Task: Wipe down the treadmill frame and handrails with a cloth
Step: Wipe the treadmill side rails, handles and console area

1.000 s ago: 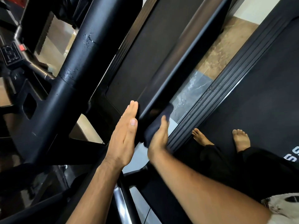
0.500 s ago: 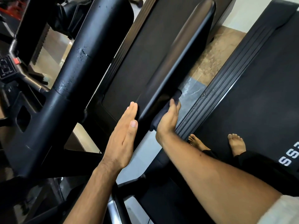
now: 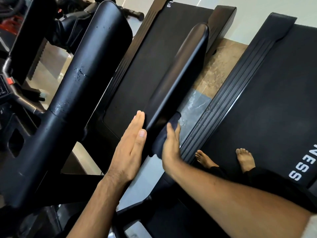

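right hand [image 3: 171,148] and cloth [image 3: 159,142] lower on handrail [image 3: 186,66]

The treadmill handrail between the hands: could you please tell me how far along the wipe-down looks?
Done: nothing certain, though the handrail looks evenly matte on top. In hand: the right hand presses the dark cloth against the handrail's right side near its near end, and the left hand lies flat on the opposite side. Left: the thick black bar shows droplets, so it likely needs wiping.
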Demonstrator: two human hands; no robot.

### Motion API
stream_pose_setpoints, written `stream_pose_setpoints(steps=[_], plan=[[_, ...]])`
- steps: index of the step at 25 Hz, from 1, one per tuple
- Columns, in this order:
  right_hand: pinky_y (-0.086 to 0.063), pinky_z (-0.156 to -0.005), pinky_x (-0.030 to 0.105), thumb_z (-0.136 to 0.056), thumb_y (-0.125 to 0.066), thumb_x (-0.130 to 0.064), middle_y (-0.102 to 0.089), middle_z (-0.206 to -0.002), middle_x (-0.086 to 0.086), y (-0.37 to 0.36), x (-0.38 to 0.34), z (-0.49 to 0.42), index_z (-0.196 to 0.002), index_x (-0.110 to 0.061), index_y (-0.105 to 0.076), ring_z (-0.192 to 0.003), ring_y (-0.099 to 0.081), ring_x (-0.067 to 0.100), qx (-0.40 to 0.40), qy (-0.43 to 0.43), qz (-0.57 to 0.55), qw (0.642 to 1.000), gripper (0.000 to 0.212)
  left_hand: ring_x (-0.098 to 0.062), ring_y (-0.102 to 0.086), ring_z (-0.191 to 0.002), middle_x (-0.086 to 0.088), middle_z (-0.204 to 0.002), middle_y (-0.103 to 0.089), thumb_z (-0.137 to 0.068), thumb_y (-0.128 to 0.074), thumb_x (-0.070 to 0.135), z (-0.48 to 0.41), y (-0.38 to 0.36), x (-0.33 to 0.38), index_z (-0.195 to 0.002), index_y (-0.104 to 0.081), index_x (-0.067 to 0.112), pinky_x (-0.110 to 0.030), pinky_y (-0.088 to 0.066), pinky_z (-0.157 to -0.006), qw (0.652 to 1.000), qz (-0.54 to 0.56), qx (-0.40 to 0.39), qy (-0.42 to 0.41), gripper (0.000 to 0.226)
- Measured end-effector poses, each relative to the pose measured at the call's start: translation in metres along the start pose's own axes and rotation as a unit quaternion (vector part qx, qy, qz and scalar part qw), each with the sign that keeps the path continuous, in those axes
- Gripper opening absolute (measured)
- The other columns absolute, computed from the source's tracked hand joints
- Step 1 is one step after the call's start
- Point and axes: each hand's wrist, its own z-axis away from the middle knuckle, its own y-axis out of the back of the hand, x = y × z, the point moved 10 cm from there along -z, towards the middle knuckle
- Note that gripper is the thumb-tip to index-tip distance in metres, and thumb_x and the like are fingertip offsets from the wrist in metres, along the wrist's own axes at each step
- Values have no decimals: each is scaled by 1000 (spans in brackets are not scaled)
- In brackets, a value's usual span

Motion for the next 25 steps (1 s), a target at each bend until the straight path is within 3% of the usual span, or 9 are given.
stream_pose_setpoints(steps=[4, 6, 8, 10, 13, 16, 20, 22, 25], plan=[[-24, -108, 20, -107, -41, -29, -37, -154, -5, 5, -48, -54, -157, -21, -27, -130, -35, 1, 43, 51, -41, 997, 52, 3, -11, -147, 16, -161, -16, -102, -19, 53, -8, -3, 6, -154, -19, 25, -38, -15, -122, 1000, 0, 4, -8, 59], [-23, -118, 27, -105, -44, -40, -33, -160, -4, 4, -19, -28, -158, -25, -25, -136, -33, 2, -7, 25, -5, 1000, 58, 2, -10, -147, 16, -161, -15, -102, -20, 51, -12, -5, 10, -154, -18, 25, -40, -15, -122, 1000, -3, 11, -16, 59], [-28, -119, 33, -98, -48, -44, -45, -154, -1, 3, -25, -30, -153, -23, -36, -137, -42, 9, -14, 10, -9, 1000, 60, 1, -9, -147, 17, -161, -13, -102, -19, 52, -16, -5, 13, -155, -17, 26, -41, -15, -122, 1000, -12, 5, -20, 59], [-29, -115, 27, -103, -45, -36, -44, -153, 0, 6, -63, -69, -151, -20, -37, -133, -43, 7, 35, 59, -42, 997, 52, 0, -8, -148, 17, -162, -12, -102, -18, 51, -20, -7, 21, -155, -16, 25, -41, -14, -122, 999, -24, -3, -37, 59], [-24, -118, 28, -106, -43, -37, -37, -158, -5, 11, -61, -66, -155, -26, -29, -136, -35, 2, 20, 57, -12, 998, 53, -1, -8, -148, 14, -162, -12, -102, -18, 49, -28, -10, 35, -155, -17, 23, -42, -15, -122, 998, -35, 5, -55, 59], [-32, -114, 31, -104, -46, -37, -53, -134, -17, 11, -56, -62, -141, -34, -42, -132, -45, 9, 6, 23, -8, 1000, 37, 0, -7, -148, 17, -162, -11, -102, -19, 51, -33, -12, 37, -155, -16, 25, -42, -15, -122, 998, -38, 2, -44, 59], [-24, -114, 26, -105, -43, -40, -39, -142, -20, 9, -79, -84, -155, -28, -30, -137, -36, 3, 17, 44, -34, 998, 52, 0, -7, -148, 18, -161, -11, -102, -19, 52, -37, -13, 44, -155, -16, 26, -42, -15, -122, 998, -41, -3, -51, 59], [-30, -115, 31, -99, -47, -49, -46, -146, -18, 5, -66, -71, -148, -35, -38, -135, -43, 4, -24, 32, -9, 999, 52, 0, -7, -148, 17, -162, -11, -101, -19, 52, -40, -13, 48, -155, -17, 25, -42, -15, -122, 997, -49, 2, -55, 60], [-28, -111, 25, -103, -46, -42, -46, -137, -17, 11, -88, -108, -152, -27, -36, -132, -41, 1, 16, 29, -66, 997, 52, 0, -8, -148, 19, -161, -12, -102, -19, 51, -45, -16, 50, -155, -17, 26, -42, -15, -122, 997, -49, -4, -53, 59]])
